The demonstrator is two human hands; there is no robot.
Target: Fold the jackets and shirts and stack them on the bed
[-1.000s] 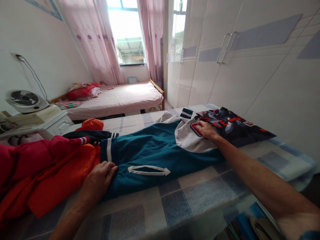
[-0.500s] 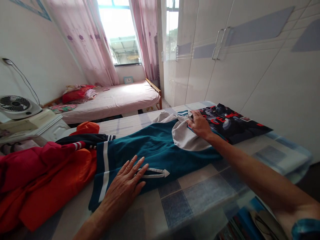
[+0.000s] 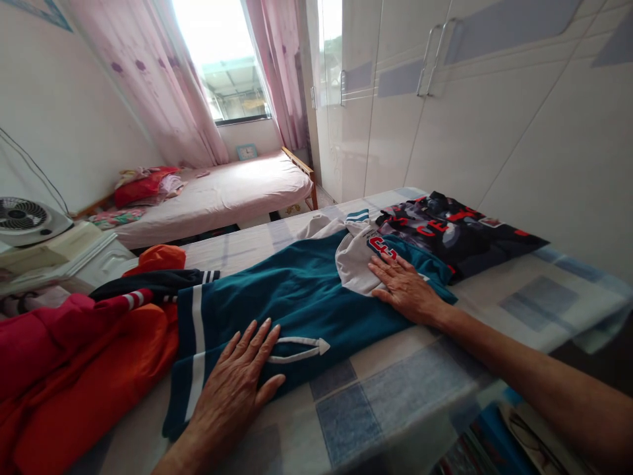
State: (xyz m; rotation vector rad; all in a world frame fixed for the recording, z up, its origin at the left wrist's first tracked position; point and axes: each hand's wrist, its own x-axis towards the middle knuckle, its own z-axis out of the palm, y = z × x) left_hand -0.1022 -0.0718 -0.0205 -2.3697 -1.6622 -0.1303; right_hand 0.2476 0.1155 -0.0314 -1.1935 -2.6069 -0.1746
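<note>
A teal garment (image 3: 277,284) with a white-striped hem lies spread across the checked cloth. Folded over its right end is a light grey part (image 3: 350,264) bearing red figures and a striped cuff (image 3: 358,216). My left hand (image 3: 242,369) rests flat on the teal cloth beside the white-edged pocket, its fingers apart. On the grey part, my right hand (image 3: 403,284) lies palm down with fingers stretched out, just below the red figures.
A dark printed shirt (image 3: 465,241) lies at the far right of the checked tablecloth (image 3: 346,409). Red and orange clothes (image 3: 99,369) are heaped at the left. Beyond stand a bed (image 3: 222,191), a fan (image 3: 30,221) and a white wardrobe (image 3: 395,145).
My right hand has moved from the cuff toward me onto the grey part, uncovering the red figures. My left hand stays on the teal cloth. The view has shifted slightly.
</note>
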